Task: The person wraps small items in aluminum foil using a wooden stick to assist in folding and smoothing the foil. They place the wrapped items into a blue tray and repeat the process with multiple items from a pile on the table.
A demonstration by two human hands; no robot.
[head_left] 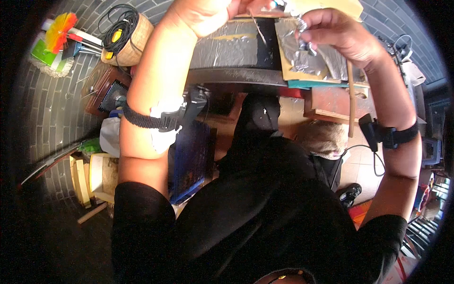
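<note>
The right hand [343, 39] is above the right part of the bench [227, 75], its grip pinching a piece of crumpled silvery foil [301, 23] between thumb and fingers. Beneath it, a foil sheet [287, 45] lies on tan cardboard [294, 75] at the bench's near edge. The left hand [208, 16] is farther in from that edge, partly cut off by the view; I can't make out whether its grip holds anything. A thin strand [258, 29] hangs just beside its fingers. Right of the cardboard, a wooden stick [351, 102] extends past the near edge.
</note>
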